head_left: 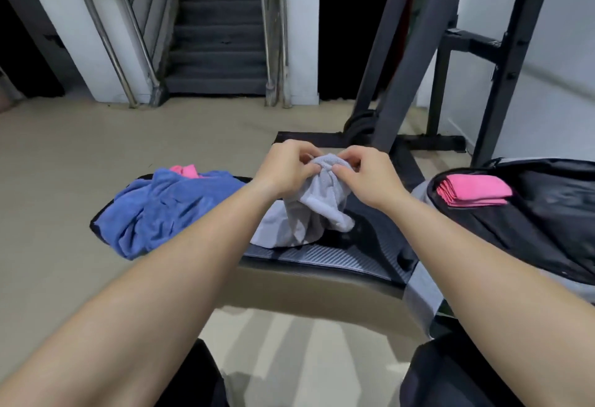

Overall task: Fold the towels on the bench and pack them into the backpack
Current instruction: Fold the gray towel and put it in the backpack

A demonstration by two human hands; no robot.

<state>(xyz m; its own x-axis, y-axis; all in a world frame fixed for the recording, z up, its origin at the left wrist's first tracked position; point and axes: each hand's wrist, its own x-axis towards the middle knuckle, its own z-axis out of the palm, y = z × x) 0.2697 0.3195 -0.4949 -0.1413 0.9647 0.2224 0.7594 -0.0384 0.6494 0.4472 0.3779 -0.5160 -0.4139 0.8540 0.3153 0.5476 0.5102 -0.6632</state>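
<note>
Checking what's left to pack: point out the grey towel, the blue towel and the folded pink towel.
grey towel [317, 210]: head view, middle of the hanging cloth
blue towel [161, 210]: head view, its crumpled middle
folded pink towel [476, 186]: head view, its flat top face

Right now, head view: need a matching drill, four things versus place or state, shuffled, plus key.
1 grey towel
2 blue towel
3 folded pink towel
4 backpack

A open, far right of view
B crumpled on the bench, untouched
C pinched by left hand and right hand
D lying in the backpack

Pairs: 1-C, 2-B, 3-D, 4-A
</note>
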